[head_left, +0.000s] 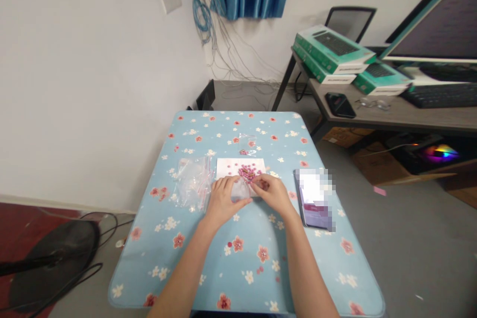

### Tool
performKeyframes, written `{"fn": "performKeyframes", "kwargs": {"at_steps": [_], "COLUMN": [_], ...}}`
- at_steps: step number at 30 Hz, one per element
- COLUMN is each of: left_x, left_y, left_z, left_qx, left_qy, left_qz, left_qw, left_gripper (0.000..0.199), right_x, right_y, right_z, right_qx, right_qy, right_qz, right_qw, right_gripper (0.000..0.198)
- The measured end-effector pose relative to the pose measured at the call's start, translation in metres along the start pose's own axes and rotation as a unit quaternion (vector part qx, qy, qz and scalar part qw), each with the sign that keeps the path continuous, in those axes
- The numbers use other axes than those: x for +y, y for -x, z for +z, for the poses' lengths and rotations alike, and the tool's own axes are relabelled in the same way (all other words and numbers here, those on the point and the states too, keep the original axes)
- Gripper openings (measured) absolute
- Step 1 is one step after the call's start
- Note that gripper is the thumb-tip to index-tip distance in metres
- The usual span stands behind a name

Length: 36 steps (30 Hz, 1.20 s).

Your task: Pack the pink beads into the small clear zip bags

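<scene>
My left hand (222, 200) holds a small clear plastic bag (240, 190) by its side, with the thumb at its lower edge. The thumb and fingers of my right hand (275, 192) are pinched together at the bag's right upper edge; what lies between them is too small to tell. Just beyond the fingers, a pile of pink and dark capsules or tablets (247, 172) rests on a white sheet (223, 164), with several loose pink ones around it. Behind the sheet lies another clear bag (246, 145) with a few pink pieces inside.
Empty clear bags (193, 182) lie in a heap to the left. A phone (313, 201) with a lit screen is on the right of the flowered table (208, 278). Green keyboard boxes (331, 49), a dark phone (340, 105) and glasses (373, 104) occupy the desk beyond.
</scene>
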<state>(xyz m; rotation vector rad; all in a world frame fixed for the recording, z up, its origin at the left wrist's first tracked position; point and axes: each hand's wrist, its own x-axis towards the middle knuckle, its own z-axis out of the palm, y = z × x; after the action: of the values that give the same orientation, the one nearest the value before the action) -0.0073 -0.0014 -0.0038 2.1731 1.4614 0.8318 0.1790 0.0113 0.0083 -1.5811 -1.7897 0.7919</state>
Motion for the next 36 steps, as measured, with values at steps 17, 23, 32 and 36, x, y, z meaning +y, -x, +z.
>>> {"fn": "performKeyframes", "kwargs": {"at_steps": [17, 23, 32, 36], "left_x": [-0.002, -0.002, -0.005, -0.005], "left_y": [-0.001, -0.001, -0.001, -0.001], "left_z": [0.004, 0.004, 0.006, 0.006], "left_qx": [0.008, 0.011, 0.015, 0.015], "left_qy": [0.024, 0.023, 0.022, 0.022], "left_qz": [0.008, 0.01, -0.003, 0.0], "left_qw": [1.0, 1.0, 1.0, 1.0], "left_gripper": [0.06, 0.06, 0.06, 0.06], "right_x": [-0.007, -0.009, 0.001, 0.006], "right_y": [0.002, 0.002, -0.001, -0.002], "right_z": [0.004, 0.003, -0.002, 0.003], "right_qx": [-0.025, -0.025, 0.023, -0.004], "right_qy": [-0.202, -0.206, -0.055, 0.046], "right_qz": [-0.003, -0.005, -0.01, -0.014], "right_qw": [0.979, 0.978, 0.998, 0.999], "right_gripper": [0.02, 0.021, 0.021, 0.02]}}
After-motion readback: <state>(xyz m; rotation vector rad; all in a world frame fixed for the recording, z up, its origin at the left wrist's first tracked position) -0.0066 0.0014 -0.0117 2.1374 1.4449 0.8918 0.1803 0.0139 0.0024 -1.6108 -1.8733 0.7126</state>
